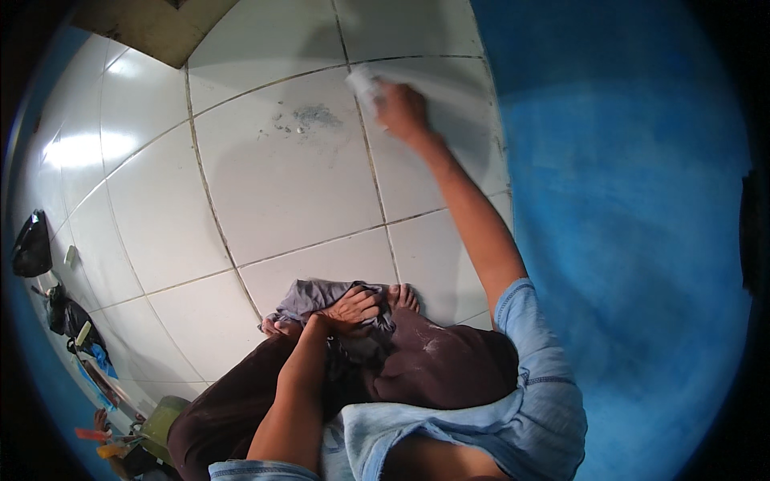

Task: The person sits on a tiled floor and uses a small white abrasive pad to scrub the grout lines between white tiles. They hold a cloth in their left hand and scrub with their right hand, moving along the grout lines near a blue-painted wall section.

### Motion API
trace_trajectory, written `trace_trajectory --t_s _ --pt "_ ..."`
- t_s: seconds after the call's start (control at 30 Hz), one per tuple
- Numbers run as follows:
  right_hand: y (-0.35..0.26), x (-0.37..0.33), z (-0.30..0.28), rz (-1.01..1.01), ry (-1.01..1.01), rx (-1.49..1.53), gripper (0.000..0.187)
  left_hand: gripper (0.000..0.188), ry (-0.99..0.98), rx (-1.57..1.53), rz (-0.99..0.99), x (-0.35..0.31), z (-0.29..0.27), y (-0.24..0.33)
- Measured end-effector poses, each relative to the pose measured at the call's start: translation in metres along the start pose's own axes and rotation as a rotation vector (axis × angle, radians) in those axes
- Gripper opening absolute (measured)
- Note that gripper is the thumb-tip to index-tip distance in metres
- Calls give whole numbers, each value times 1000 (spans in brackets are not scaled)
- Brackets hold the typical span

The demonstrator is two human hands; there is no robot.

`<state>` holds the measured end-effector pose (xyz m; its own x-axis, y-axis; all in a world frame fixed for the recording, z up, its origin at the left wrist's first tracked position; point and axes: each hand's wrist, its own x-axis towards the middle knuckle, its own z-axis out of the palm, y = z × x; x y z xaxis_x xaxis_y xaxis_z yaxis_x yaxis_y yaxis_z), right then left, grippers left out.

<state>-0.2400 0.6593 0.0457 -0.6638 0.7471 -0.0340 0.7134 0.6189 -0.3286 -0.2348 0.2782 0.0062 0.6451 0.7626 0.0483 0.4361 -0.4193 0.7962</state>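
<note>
The floor [281,188] has large white tiles with dark joints [206,172] between them. A blue wall [626,200] stands on the right, and bright light [90,148] reflects on the tiles at left.

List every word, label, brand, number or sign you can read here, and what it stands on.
None can be read.
White item in the right hand: too blurred to tell whether it bears print.
Black bag and clutter at left: too small to tell.
Floor tiles, grey cloth: no lettering visible.
</note>
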Motion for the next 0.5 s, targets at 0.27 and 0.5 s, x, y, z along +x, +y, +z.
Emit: trace_trajectory --t_s 0.27,0.5 --pt "192 3 -28 355 219 247 37 46 -22 -12 11 6 1 -3" --pt "172 15 1 284 231 55 44 46 -57 -69 -17 0 0 -5"
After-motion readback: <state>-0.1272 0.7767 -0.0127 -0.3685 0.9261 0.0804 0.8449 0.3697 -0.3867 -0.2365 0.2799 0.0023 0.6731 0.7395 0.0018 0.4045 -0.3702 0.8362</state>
